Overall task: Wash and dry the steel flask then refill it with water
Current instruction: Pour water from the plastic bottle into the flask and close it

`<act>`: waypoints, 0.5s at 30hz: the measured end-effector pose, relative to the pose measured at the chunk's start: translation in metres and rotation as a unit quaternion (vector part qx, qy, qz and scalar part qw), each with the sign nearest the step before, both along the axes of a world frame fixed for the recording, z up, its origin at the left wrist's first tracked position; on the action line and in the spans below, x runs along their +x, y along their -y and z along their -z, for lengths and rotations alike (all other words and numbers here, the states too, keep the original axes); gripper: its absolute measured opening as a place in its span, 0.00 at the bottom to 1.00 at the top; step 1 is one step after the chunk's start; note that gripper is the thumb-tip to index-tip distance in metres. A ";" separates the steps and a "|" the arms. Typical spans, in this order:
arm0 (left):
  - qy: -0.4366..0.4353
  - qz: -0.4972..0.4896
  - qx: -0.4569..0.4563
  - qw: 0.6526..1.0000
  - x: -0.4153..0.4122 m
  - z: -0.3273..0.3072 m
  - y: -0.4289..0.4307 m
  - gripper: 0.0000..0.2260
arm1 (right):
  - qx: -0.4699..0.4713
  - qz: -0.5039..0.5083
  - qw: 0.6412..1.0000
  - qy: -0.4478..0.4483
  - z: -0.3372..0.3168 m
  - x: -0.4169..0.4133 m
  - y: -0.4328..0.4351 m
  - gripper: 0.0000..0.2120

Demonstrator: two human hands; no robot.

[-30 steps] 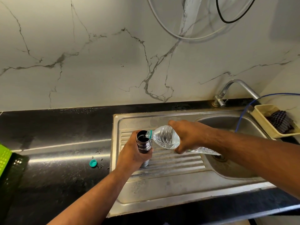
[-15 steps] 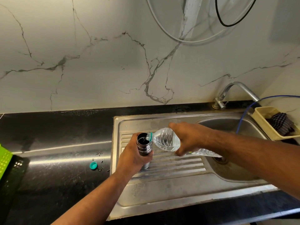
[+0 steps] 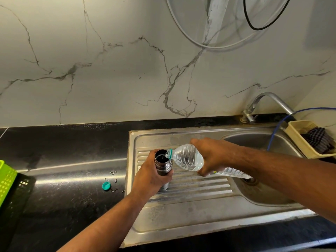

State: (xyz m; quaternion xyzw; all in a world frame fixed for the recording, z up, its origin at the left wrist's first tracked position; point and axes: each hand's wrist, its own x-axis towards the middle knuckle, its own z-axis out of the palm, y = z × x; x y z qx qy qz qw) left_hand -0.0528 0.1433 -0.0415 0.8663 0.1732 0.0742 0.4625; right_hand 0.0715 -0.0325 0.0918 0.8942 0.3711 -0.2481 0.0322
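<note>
Steel flask [image 3: 163, 167] stands upright on the ribbed drainboard [image 3: 196, 186] of the sink [image 3: 181, 226], just left of frame ctr, lid off, mouth dark inside. My left hand [image 3: 151, 177] is wrapped round its body from the left, fingers curled tight on it, w/ the btm of the flask peeking out under my palm. My right hand [image 3: 212, 157] grips a clear plastic bottle [image 3: 188, 159] round its middle, tipped so the teal-ringed neck sits right at the flask's rim. A thin run of water [image 3: 165, 154] goes from the neck into the mouth. The bottle's back end sticks out under my right wrist, toward the basin.

Teal cap [image 3: 106, 185] lies on the black counter [image 3: 63, 188], left of the sink edge, w/ a few small specks round it; can't tell what they are. Tap [image 3: 263, 100] is at upper right, behind the basin. Blue hose [image 3: 278, 128] drops into the basin beside a yellow tray [image 3: 298, 142] at the right edge, which holds a checked cloth [image 3: 318, 140]. Green basket [image 3: 5, 179] shows at the left edge. Marble wall [image 3: 109, 70] fills the top half, w/ white & black cables looping at upper right.
</note>
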 end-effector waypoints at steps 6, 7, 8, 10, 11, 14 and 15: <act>-0.002 0.002 0.000 1.000 0.000 -0.001 0.000 0.36 | 0.000 -0.001 1.000 -0.007 -0.003 -0.001 0.000 0.43; -0.002 0.002 0.000 1.000 0.000 -0.001 0.000 0.36 | -0.001 -0.002 1.000 -0.007 -0.003 -0.001 0.000 0.43; -0.002 0.002 0.000 1.000 0.000 -0.001 0.000 0.36 | -0.003 -0.003 1.000 -0.007 -0.004 -0.001 0.000 0.43; -0.001 0.002 0.001 1.000 0.000 -0.001 -0.001 0.36 | -0.005 -0.005 1.000 -0.007 -0.005 -0.001 0.000 0.42; -0.002 0.003 0.002 1.000 0.000 -0.001 -0.001 0.36 | -0.006 -0.005 1.000 -0.006 -0.005 -0.001 -0.001 0.42; -0.003 0.006 0.002 1.000 0.000 0.000 -0.001 0.36 | -0.010 -0.006 1.000 -0.001 -0.004 0.000 -0.001 0.43; -0.003 0.006 0.002 1.000 0.000 0.000 -0.001 0.36 | -0.012 -0.005 1.000 -0.001 -0.004 0.000 -0.002 0.43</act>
